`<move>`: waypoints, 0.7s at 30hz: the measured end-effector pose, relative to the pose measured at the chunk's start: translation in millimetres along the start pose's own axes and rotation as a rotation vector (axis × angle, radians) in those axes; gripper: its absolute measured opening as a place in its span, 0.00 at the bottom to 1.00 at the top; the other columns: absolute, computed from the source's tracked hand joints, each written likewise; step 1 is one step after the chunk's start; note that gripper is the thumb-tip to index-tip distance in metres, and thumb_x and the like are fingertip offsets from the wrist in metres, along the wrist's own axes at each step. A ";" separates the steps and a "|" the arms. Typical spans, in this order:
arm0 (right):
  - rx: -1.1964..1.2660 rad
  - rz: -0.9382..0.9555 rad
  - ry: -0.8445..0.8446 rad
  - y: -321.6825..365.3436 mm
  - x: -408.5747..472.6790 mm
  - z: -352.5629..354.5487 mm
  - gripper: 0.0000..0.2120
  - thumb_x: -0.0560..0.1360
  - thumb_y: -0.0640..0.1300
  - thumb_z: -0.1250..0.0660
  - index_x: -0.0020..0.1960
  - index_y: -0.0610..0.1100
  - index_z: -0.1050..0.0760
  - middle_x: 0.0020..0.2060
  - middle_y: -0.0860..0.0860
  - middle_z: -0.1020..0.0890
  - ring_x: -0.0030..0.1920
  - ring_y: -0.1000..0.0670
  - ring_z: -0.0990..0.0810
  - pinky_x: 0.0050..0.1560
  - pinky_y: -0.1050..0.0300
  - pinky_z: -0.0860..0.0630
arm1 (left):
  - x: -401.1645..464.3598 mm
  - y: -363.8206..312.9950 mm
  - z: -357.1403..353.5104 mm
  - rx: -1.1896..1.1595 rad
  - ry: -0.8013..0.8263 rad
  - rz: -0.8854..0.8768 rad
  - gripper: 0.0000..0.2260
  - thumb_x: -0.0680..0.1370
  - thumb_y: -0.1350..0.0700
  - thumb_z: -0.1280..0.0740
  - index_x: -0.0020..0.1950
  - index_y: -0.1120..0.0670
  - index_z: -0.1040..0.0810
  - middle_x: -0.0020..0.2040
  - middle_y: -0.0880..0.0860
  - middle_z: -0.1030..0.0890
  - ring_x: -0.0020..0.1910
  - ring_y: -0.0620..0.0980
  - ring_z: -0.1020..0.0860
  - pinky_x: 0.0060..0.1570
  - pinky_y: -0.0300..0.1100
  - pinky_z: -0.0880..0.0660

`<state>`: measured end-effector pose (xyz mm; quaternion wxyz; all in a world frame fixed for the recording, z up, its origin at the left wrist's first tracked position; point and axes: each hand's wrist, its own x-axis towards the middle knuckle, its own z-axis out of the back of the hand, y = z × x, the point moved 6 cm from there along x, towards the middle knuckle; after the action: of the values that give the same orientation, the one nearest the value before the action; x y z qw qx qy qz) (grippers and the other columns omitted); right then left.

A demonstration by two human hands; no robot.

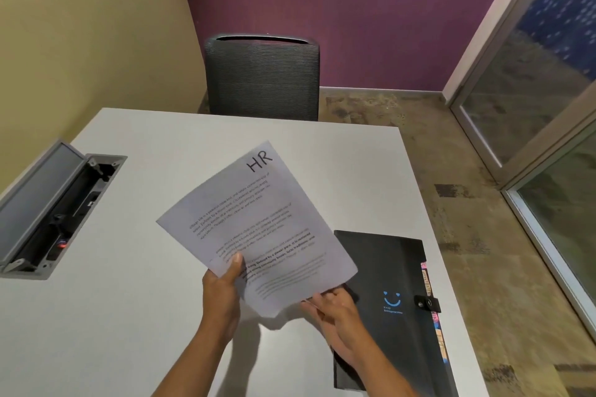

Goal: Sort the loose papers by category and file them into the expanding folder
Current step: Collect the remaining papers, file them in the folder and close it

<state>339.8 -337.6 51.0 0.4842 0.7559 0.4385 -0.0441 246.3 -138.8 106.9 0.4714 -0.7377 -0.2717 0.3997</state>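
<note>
A thin stack of printed white papers (258, 222) is lifted above the white table, its top sheet marked "HR" by hand at the upper corner. My left hand (222, 290) pinches the stack's lower left edge, thumb on top. Under the lower right edge, my right hand (335, 313) has its fingers curled on the sheets. The black expanding folder (396, 274) lies shut on the table to the right, with a blue smile mark, a snap strap on its right side and coloured tabs along that edge. The papers cover its upper left corner.
The white table (129, 316) has an open grey cable box (54, 213) set into its left side. A dark mesh chair (263, 77) stands at the far edge. A glass wall (529, 106) runs along the right, past the table's right edge.
</note>
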 end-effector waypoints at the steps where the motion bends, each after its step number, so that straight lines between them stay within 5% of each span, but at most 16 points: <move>1: 0.007 0.022 0.050 3.6 0.0 -6.1 0.35 0.65 0.41 0.19 0.68 0.40 0.30 0.63 0.39 0.20 0.65 0.40 0.22 0.69 0.43 0.29 | -2.0 4.6 -2.7 -0.032 0.003 0.021 0.13 0.80 0.58 0.35 0.65 0.53 0.23 0.58 0.54 0.17 0.57 0.56 0.20 0.57 0.56 0.23; 3: -0.032 0.069 0.044 10.3 -1.4 -12.0 0.38 0.62 0.45 0.17 0.68 0.42 0.29 0.62 0.41 0.19 0.64 0.42 0.22 0.65 0.46 0.25 | -6.4 15.7 -7.6 -0.063 0.026 0.064 0.15 0.79 0.58 0.34 0.67 0.54 0.25 0.60 0.54 0.18 0.60 0.57 0.20 0.60 0.57 0.25; 7: -0.220 0.172 -0.132 28.2 -2.5 3.6 0.17 0.76 0.33 0.32 0.64 0.42 0.25 0.56 0.45 0.16 0.60 0.44 0.18 0.58 0.48 0.20 | -16.1 29.4 -13.3 -0.024 0.101 0.137 0.18 0.78 0.62 0.33 0.68 0.55 0.25 0.59 0.55 0.17 0.59 0.57 0.19 0.60 0.58 0.24; 15: -0.429 0.179 -0.154 56.5 -7.4 38.5 0.18 0.77 0.32 0.32 0.65 0.41 0.25 0.57 0.45 0.16 0.60 0.45 0.18 0.62 0.39 0.23 | 2.2 7.7 34.7 0.038 0.016 0.115 0.15 0.75 0.65 0.29 0.61 0.56 0.21 0.55 0.56 0.15 0.52 0.56 0.16 0.54 0.52 0.22; 21: -0.554 0.248 -0.194 81.8 -5.4 30.2 0.15 0.76 0.32 0.32 0.60 0.45 0.23 0.53 0.50 0.15 0.56 0.51 0.17 0.55 0.50 0.18 | 19.2 -16.0 59.9 0.342 0.142 0.041 0.13 0.73 0.66 0.26 0.55 0.57 0.21 0.49 0.54 0.14 0.50 0.58 0.16 0.50 0.52 0.21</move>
<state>405.0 -376.2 94.4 0.7128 0.6354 0.2898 0.0644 205.5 -88.7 100.9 0.5997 -0.6785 -0.1507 0.3966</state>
